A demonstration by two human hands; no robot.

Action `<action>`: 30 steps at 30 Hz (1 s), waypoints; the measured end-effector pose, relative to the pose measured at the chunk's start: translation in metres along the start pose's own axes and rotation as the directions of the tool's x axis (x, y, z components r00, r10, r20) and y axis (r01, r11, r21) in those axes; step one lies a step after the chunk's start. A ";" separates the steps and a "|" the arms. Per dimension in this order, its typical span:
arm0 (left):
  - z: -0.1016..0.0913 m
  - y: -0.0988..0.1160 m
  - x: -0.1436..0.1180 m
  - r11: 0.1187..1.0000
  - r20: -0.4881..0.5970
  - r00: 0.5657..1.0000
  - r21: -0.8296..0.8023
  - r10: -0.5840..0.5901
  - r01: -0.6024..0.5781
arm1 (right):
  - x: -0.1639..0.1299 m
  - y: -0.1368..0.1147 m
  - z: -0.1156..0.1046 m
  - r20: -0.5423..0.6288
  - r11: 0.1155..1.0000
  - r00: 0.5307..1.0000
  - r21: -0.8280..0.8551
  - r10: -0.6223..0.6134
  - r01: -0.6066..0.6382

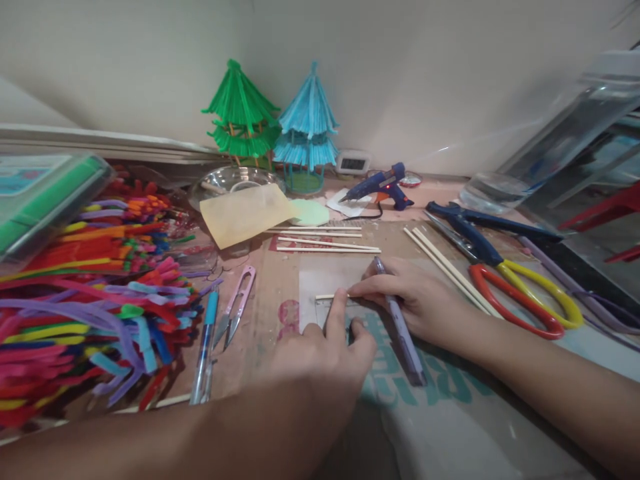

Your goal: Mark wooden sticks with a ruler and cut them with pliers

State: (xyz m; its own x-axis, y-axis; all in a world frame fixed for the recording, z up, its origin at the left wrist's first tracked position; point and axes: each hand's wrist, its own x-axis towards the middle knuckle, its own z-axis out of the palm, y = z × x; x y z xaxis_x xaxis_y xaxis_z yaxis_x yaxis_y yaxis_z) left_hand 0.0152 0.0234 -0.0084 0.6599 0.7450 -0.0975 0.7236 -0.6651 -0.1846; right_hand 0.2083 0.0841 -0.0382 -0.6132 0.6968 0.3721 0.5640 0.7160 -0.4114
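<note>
A short pale wooden stick [325, 297] lies on a whitish sheet [309, 280] with printing around it. My left hand [320, 360] has its index finger stretched onto the stick, pressing it down, while its other fingers are curled. From the right, my right hand [415, 290] reaches the stick's other end with thumb and fingertips. A purple pen [403, 333] is tucked between my right hand's fingers, slanting down toward me. My fingers hide part of the stick. Pink-handled thread snips [240, 300] and a blue pen [206, 343] lie left of my hands.
Pipe cleaners [90, 320] crowd the left. Behind stand a green pipe-cleaner tower [240, 107] and a blue one [309, 113]. A glue gun [380, 185], several sticks [325, 242], a yellow paper [245, 213] and a metal bowl [240, 177] are there. Pliers [470, 233] and scissors [515, 303] lie right.
</note>
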 end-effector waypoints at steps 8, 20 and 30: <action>0.012 0.002 -0.004 0.997 -0.220 0.975 0.069 -0.016 0.032 | 0.001 -0.001 -0.002 0.018 1.000 1.000 0.003 0.006 -0.006; 0.007 0.002 -0.003 0.999 -0.169 0.986 0.045 -0.012 0.020 | 0.002 -0.001 -0.002 0.016 0.999 1.000 -0.021 -0.026 0.026; 0.004 0.005 -0.006 0.994 -0.159 0.986 0.088 -0.050 0.065 | 0.001 0.000 -0.002 0.026 0.999 1.000 0.037 -0.001 0.000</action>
State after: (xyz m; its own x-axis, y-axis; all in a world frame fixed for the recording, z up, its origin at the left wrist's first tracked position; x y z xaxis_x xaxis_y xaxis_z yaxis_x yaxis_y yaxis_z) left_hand 0.0137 0.0163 -0.0127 0.6463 0.7599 0.0691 0.7444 -0.6081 -0.2759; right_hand 0.2082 0.0848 -0.0362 -0.6281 0.6948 0.3503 0.5430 0.7139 -0.4422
